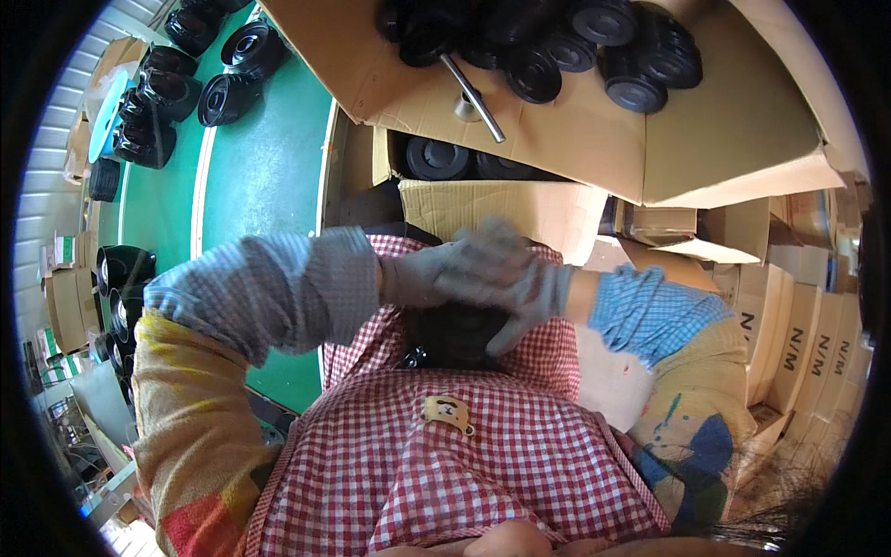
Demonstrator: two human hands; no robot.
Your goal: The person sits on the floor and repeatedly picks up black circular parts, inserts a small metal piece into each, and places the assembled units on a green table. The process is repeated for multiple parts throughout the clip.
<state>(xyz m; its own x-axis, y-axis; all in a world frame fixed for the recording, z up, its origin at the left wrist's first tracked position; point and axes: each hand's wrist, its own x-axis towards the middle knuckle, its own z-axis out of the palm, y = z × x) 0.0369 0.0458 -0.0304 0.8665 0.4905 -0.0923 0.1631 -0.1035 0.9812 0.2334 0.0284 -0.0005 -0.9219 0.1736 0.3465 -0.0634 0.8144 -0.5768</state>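
Observation:
My left hand [415, 279], in a grey glove, is above a black round part [457, 336] in front of my apron. Its fingers are hidden behind my right hand [534, 290], also grey-gloved. The right hand's fingers are stretched across the left hand and smeared by motion, with its thumb spread apart, pointing down beside the black part. Both hands are at the top of the black part, and I cannot tell whether either grips it. A small shiny bit shows at the part's lower left.
A large open carton [557, 153] with several black round parts [532, 74] stands ahead; a metal rod [471, 97] sticks up before it. Below is another carton [501, 200]. On the left, a green bench [260, 167] bears black pots [252, 48]. Stacked cartons [798, 343] stand at the right.

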